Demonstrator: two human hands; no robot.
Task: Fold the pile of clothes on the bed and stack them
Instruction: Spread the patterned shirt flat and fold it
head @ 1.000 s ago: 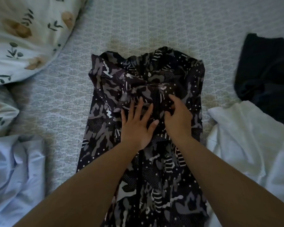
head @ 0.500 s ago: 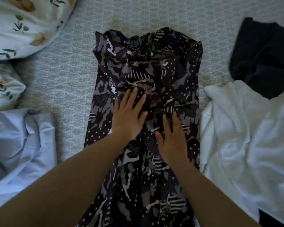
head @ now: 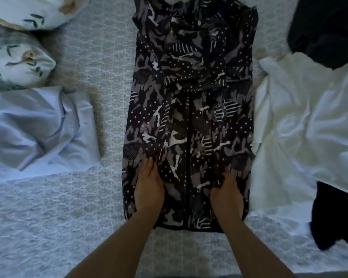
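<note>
Low in the frame, left hand (head: 149,189) and right hand (head: 226,194) on patterned garment (head: 189,117), fingers bunching fabric (grip partly hidden).

Floral pillows (head: 18,63) on textured bedspread (head: 48,217)
</note>
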